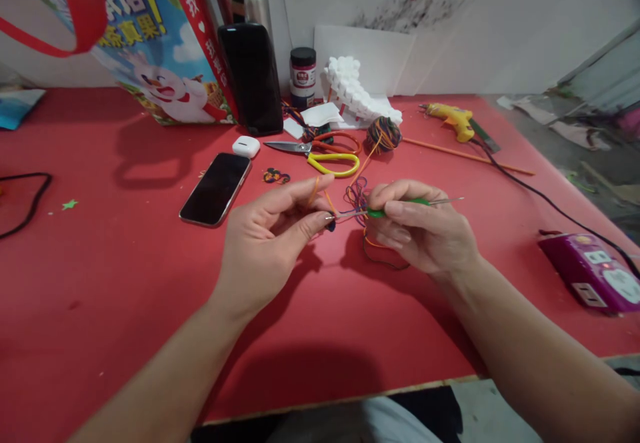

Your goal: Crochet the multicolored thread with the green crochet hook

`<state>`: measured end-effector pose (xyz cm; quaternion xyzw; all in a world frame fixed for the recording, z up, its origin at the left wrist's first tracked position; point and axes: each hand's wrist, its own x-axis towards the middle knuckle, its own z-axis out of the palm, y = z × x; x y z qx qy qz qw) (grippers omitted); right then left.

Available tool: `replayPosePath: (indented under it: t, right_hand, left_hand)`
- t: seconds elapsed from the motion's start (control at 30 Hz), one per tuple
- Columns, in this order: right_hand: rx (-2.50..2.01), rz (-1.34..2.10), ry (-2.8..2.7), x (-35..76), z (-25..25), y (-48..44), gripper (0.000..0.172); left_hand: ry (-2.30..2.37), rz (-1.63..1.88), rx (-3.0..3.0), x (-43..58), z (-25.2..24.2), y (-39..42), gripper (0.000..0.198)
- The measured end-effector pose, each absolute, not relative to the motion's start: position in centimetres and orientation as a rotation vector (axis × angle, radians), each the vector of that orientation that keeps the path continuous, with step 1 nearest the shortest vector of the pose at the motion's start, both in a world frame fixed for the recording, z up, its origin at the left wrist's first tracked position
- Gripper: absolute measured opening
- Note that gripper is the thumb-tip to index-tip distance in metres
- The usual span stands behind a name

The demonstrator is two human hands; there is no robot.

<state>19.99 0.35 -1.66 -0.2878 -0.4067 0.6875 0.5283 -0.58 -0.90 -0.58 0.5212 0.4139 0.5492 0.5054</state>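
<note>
My right hand (423, 226) grips a crochet hook (419, 203) by its green handle, its thin metal shaft pointing left to my left fingertips. Between the thumb and fingers of my left hand (273, 236) is a small dark piece of crochet (331, 225), mostly hidden. An orange strand of yarn (329, 200) loops over the left index finger. Loose multicoloured yarn (356, 193) lies on the table just beyond the hook. Farther back sits a dark multicoloured yarn ball (383, 135) with an orange strand running from it.
On the red table (320, 336) lie scissors (320, 153), a phone (216, 188), a white earphone case (246, 146) and a small crocheted piece (275, 176). A second phone (251, 80) stands upright behind. A yellow glue gun (453, 120) and purple power box (590, 270) are at right.
</note>
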Motion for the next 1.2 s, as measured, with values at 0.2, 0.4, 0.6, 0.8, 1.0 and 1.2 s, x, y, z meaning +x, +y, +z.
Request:
replayPosePath:
  t: [0.2, 0.4, 0.6, 0.8, 1.0, 1.2]
  right_hand:
    - [-0.674, 1.759, -0.988, 20.7, -1.6, 0.6, 0.018]
    - [-0.638, 1.838, -0.954, 20.4, -1.7, 0.4, 0.022]
    - [-0.631, 1.876, -0.958, 20.0, -1.9, 0.0, 0.025]
    - [-0.621, 1.856, -0.952, 19.9, -1.9, -0.1, 0.026]
    - [-0.604, 1.819, -1.020, 20.2, -2.2, -0.1, 0.026]
    - [-0.646, 1.644, -0.959, 18.6, -2.1, -0.5, 0.026]
  left_hand:
    - [0.962, 1.267, 1.395, -0.6, -0.3, -1.2, 0.036]
    - [0.904, 1.217, 1.393, -0.4, 0.0, -1.3, 0.037]
    - [0.914, 1.223, 1.508, -0.3, -0.2, -1.5, 0.038]
    - [0.879, 1.287, 1.739, -0.1, -0.7, -1.7, 0.050]
    - [0.849, 1.269, 1.649, 0.0, -0.8, -1.7, 0.053]
    - [0.838, 1.157, 0.875, 0.1, -1.0, -0.7, 0.031]
